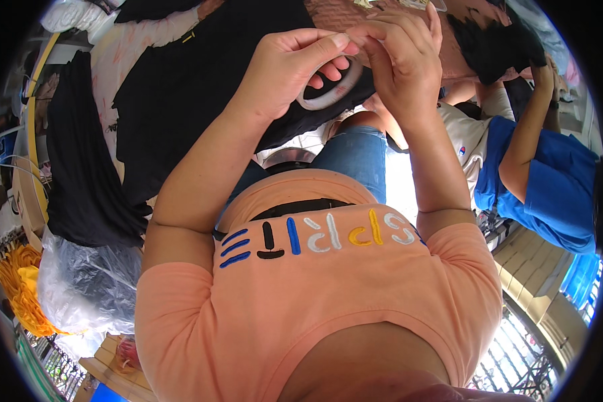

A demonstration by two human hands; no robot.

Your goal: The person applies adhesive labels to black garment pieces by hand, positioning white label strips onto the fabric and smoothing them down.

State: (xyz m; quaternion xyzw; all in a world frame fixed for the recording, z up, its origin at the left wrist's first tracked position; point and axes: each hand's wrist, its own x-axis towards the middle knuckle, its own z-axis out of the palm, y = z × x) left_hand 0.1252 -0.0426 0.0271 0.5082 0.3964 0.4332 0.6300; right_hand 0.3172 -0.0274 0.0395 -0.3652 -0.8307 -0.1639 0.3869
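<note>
Both my hands are raised over the table, their fingertips meeting in a pinch. My left hand (301, 63) is closed, thumb pressed on the index finger. My right hand (405, 67) pinches at the same spot, its outer fingers raised. Whatever lies between the fingertips is too small to make out. Just below my left fingers is a pale grey-white ring (325, 100), perhaps a roll of tape; I cannot tell whether the hand holds it. Beneath lies a large spread of black cloth (181, 87) on the table.
A co-worker in blue and white (539, 174) sits at right, arm reaching to another black cloth (499, 50). More black fabric (87, 154) hangs at the left. Below it are a clear plastic bag (87, 281) and yellow-orange cloth (20, 288). A pinkish table cover (335, 23) shows at the top.
</note>
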